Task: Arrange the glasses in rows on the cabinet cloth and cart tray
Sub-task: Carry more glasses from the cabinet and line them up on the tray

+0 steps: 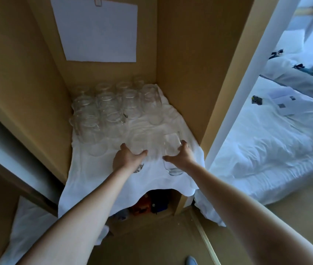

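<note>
**Two glasses gripped at the front of the cloth, ready for the next row**

The open cabinet is filled across its shelf by a white cloth, whose front edge hangs over the lip. The rear left of the cloth is taken up by the rows of glasses, which are packed close together. The front and right of the cloth are left bare. The cart tray is not seen in this view.

The left hand is wrapped round the left glass, with the thumb on one side and the fingers curled round the other. The right hand is clamped in the same way on the right glass. Both glasses are held near the front edge, just beside each other. Whether their bases rest on the cloth cannot be told, since the glass is blurred.

The step in hand is judged to be the placing of this pair. It is best done if both are carried back towards the rows, lined up with the columns already set and lowered upright. The cloth is rumpled and may drag, so the glasses should be lifted rather than slid. A small gap should be kept so that glass is not knocked against glass.
</note>
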`<state>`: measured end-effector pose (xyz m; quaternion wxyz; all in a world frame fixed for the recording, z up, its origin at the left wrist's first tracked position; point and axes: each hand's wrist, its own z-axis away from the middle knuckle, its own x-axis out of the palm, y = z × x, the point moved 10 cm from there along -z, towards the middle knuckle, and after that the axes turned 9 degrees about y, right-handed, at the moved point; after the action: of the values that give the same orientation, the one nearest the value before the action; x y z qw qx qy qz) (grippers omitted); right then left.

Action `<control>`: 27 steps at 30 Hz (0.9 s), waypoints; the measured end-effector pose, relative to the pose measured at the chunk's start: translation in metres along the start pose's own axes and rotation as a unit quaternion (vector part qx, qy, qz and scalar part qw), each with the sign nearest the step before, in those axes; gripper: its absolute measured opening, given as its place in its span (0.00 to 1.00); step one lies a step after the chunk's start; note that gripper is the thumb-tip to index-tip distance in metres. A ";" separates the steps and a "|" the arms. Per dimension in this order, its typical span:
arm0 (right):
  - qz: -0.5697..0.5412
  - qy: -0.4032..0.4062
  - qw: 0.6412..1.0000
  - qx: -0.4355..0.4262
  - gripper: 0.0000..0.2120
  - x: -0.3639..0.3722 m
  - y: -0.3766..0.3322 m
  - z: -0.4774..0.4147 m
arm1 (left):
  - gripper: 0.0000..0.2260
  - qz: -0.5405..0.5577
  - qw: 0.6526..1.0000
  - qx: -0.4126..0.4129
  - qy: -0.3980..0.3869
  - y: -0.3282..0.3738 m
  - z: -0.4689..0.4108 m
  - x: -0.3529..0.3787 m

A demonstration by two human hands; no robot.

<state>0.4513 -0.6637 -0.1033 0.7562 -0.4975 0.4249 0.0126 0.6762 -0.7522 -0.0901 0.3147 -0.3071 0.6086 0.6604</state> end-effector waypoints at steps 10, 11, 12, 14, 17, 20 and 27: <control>-0.107 0.130 0.977 0.130 0.44 -0.035 0.129 0.083 | 0.38 0.079 0.953 0.291 -0.028 0.069 0.101 0.040; -0.107 0.138 0.975 0.137 0.44 -0.045 0.140 0.092 | 0.38 0.084 0.950 0.292 -0.065 0.079 0.112 0.058; -0.100 0.146 0.974 0.144 0.43 -0.057 0.153 0.099 | 0.38 0.087 0.948 0.289 -0.101 0.088 0.124 0.077; -0.092 0.169 0.967 0.168 0.43 -0.087 0.184 0.116 | 0.39 0.091 0.939 0.282 -0.173 0.107 0.151 0.115; -0.085 0.222 0.949 0.207 0.43 -0.142 0.238 0.143 | 0.43 0.115 0.912 0.286 -0.272 0.139 0.200 0.168; -0.089 0.289 0.921 0.245 0.38 -0.201 0.292 0.172 | 0.43 0.098 0.885 0.307 -0.336 0.171 0.249 0.217; -0.115 0.388 0.854 0.327 0.40 -0.306 0.416 0.212 | 0.36 0.024 0.818 0.413 -0.401 0.261 0.362 0.331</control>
<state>0.2054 -0.1684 -0.1811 0.6451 -0.2316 0.6034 -0.4076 0.2594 -0.3934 -0.1665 0.6120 0.1581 0.6517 0.4192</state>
